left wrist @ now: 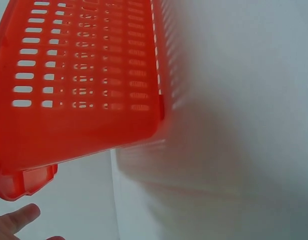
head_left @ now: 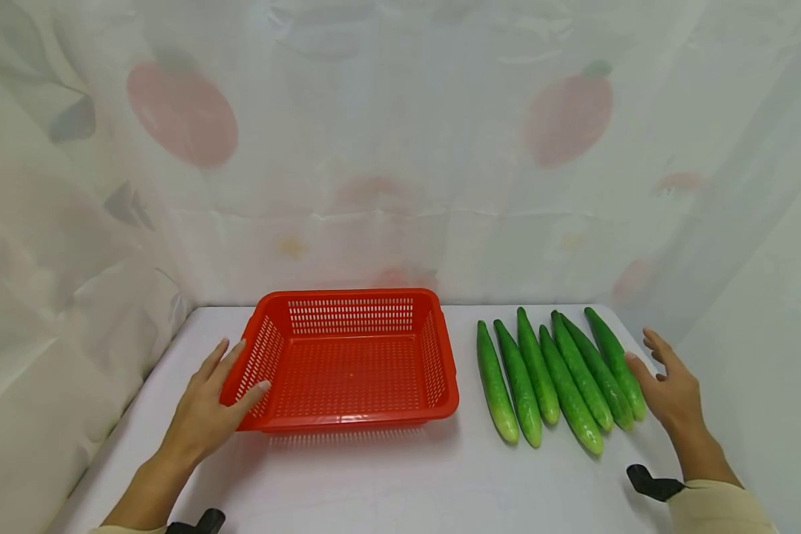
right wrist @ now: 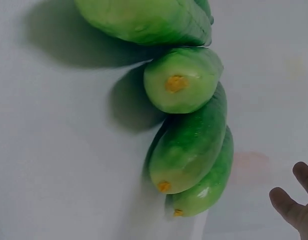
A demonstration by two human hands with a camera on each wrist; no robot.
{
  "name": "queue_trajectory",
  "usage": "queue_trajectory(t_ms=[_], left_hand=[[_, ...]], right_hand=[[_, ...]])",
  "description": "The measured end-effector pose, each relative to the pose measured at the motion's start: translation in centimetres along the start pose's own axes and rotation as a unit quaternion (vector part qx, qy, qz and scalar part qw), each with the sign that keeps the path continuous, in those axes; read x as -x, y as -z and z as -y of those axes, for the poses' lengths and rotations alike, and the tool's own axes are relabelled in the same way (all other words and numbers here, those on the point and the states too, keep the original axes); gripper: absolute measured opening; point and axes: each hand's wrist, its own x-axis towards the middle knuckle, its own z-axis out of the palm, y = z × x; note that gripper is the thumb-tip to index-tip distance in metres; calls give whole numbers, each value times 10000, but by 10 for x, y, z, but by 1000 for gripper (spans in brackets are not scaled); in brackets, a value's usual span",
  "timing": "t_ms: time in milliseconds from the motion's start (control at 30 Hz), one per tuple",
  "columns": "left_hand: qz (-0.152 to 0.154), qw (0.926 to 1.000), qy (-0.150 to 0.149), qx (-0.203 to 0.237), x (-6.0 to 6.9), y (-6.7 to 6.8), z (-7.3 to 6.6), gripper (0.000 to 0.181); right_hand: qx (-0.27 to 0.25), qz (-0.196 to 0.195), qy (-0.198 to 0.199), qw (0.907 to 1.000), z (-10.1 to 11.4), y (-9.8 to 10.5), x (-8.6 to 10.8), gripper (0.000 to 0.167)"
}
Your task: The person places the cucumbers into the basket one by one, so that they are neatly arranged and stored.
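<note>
A red plastic basket (head_left: pixel 347 423) with slotted walls stands on the white table, with nothing inside it. My left hand (head_left: pixel 203 408) is at the basket's left side, thumb over the near left rim and fingers extended; whether it touches the rim I cannot tell. In the left wrist view the basket's slotted wall (left wrist: pixel 73 125) fills the upper left, with fingertips (left wrist: pixel 26 212) below it. Several green cucumbers (head_left: pixel 527 363) lie side by side to the right of the basket. Beside the rightmost one, my right hand (head_left: pixel 674 386) hovers with spread fingers, holding nothing. The right wrist view shows cucumber ends (right wrist: pixel 184 82) close up.
The white table (head_left: pixel 400 482) reaches back to a pale curtain (head_left: pixel 387 148) printed with faded fruit. More sheeting (head_left: pixel 40 297) hangs at the left, and a pale wall (head_left: pixel 767 334) borders the right side. Dark straps sit on both wrists.
</note>
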Motion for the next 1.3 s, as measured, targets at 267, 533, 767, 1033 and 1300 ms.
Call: queue_trajectory(t_ms=[267, 533, 767, 1033, 1300], left_hand=[[-5, 9999, -44, 105, 2, -8, 4, 77], [-116, 9992, -205, 332, 6, -14, 10, 67], [-102, 9988, -160, 448, 10, -19, 17, 62], [-303, 9969, -297, 665, 16, -24, 25, 56], [-444, 9951, -294, 834, 20, -26, 30, 51]], right_hand=[[-233, -49, -11, 9997, -10, -5, 4, 61], [-293, -106, -7, 9995, -13, -9, 6, 60], [-303, -106, -38, 9995, -18, -13, 8, 60], [-365, -85, -104, 9992, -32, -22, 6, 61], [-506, 6, -321, 9982, -31, -27, 9, 62]])
